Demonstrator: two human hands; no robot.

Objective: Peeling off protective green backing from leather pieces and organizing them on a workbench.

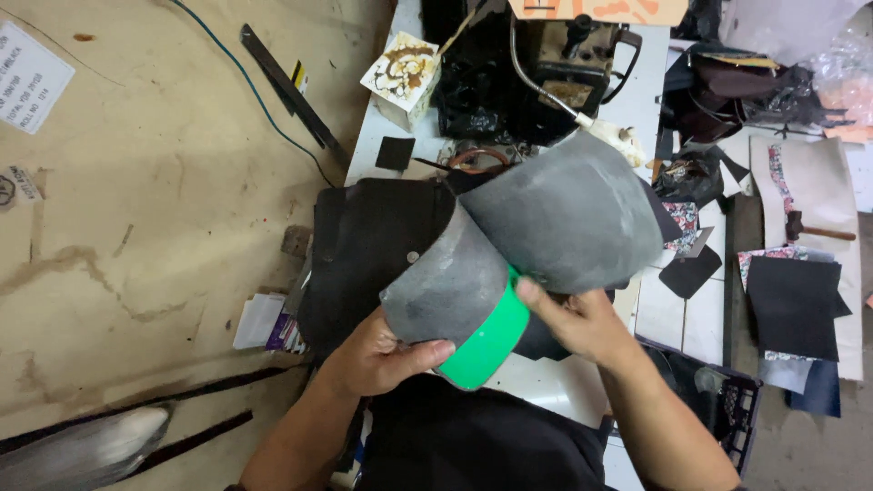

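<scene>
Head view. Grey curved leather piece (pixel 509 245) with a bright green edge band (pixel 486 345) held up over the counter (pixel 673 318), between both hands. Left hand (pixel 368 359) under its lower left part, thumb (pixel 423 350) pressed across the grey face beside the green band, other fingers hidden behind the piece, so clamped on it. Right hand (pixel 577 323) at the lower right, fingers closed on the edge where grey lobe and green band meet; fingertips tucked under, hard to make out. Grey piece folds into two lobes, upper right one covering much of the black sewing machine (pixel 564 64) behind. Black leather sheet (pixel 364 245) lying beneath, partly hidden by the grey piece. Forearms cut off at the bottom edge.

White rectangular paper label (pixel 27 77) upper left on the tan floor (pixel 155 227), cut off by the edge. Small white box with brown swirl stains (pixel 400 77) on the counter's top left. Orange card (pixel 596 9) at the top edge, cropped. Small white and purple packets (pixel 268 327) beside the black sheet. Hammer (pixel 814 229) and black cut pieces (pixel 791 305) far right.
</scene>
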